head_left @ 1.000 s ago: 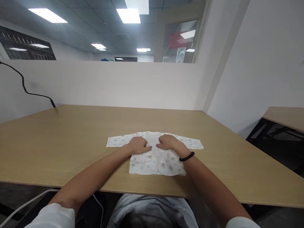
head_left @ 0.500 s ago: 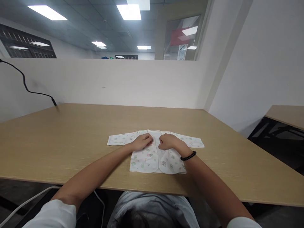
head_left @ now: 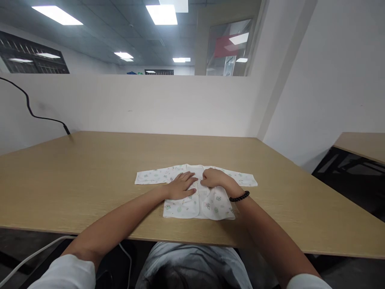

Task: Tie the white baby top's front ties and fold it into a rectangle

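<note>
A small white baby jacket [head_left: 182, 208] with a print of little green and orange figures lies on the wooden table, its sleeves stretched out to both sides and its front split down the middle. My left hand [head_left: 181, 186] rests flat on the left front panel, fingers spread. On the other side of the opening, my right hand [head_left: 214, 178] is closed at the upper edge of the right front panel, pinching the cloth there. That panel is slightly rumpled below the hand. A black bead bracelet [head_left: 240, 196] circles my right wrist.
The table [head_left: 99, 172] ends at a low white partition [head_left: 162, 104] at the back. A black bendy cable or lamp neck [head_left: 45, 117] rises at the far left. A second table [head_left: 361, 141] stands at the right. A white cable [head_left: 39, 257] hangs below the front edge.
My left hand has opened from a closed grip near the jacket's front edge and now lies flat on the left panel, slightly nearer to me. My right hand stays nearly in place.
</note>
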`<state>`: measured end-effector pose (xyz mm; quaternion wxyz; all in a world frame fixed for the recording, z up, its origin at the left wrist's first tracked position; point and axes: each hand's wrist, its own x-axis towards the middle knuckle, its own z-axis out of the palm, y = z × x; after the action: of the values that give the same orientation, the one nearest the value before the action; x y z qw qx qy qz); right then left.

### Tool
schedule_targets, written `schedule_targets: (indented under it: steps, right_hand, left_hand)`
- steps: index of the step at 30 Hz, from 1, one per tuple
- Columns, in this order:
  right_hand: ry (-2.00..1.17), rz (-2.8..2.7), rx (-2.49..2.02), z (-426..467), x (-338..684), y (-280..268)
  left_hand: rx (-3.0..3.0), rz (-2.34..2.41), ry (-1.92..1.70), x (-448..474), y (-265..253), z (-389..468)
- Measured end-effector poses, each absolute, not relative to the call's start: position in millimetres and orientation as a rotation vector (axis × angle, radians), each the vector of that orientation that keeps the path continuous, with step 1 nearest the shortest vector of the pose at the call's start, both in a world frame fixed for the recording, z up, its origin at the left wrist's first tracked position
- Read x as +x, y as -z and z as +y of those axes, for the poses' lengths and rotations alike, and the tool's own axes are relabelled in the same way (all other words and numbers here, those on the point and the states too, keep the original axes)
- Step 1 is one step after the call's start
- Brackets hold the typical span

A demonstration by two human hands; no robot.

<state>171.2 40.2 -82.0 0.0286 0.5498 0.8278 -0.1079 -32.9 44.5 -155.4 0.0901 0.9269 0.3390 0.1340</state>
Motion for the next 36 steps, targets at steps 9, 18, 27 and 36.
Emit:
schedule_targets:
  steps: [9,18,27,36]
  right_hand:
    - [1.439,2.463,1.894,63,170,108]
    - [1.483,2.394,1.989,67,166,125]
    - [0.826,2.562,2.052,50,146,120]
    - [0.292,2.59,2.124,45,137,122]
  left_hand:
    - [2.746,1.025,-0.335,-32,148,41]
    - [2.696,1.1,-0.287,-34,140,41]
    - [2.566,1.175,-0.706,-27,156,70]
    - [2.555,1.255,-0.715,-23,156,75]
